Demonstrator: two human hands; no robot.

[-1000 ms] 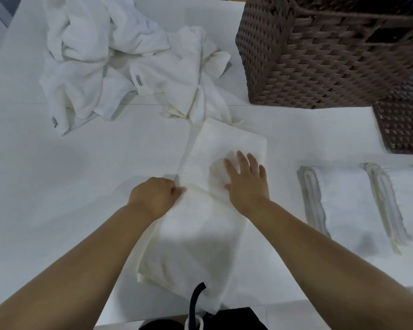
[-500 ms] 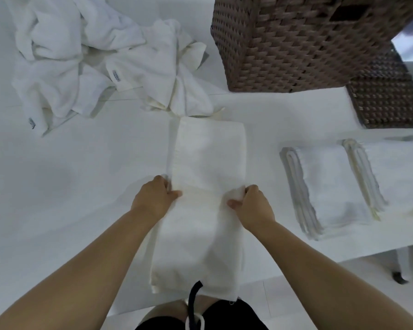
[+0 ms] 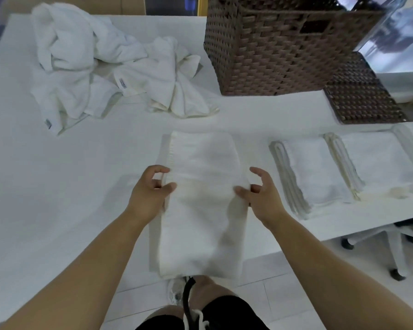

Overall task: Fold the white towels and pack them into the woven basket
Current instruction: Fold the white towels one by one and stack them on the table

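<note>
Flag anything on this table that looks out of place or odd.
One thing stands out: a faint yellowish stain at the near edge of the right folded towel stack. The towel being folded hangs over the table edge, and the unfolded heap is plainly waiting its turn.

I can't read any words or numbers here. Two little tags are sewn on the messy pile of white towels (image 3: 100, 65): one small tag (image 3: 122, 82) near the middle and one bluish tag (image 3: 48, 123) at the low left corner. Their print is too tiny and blurry for me.
</note>
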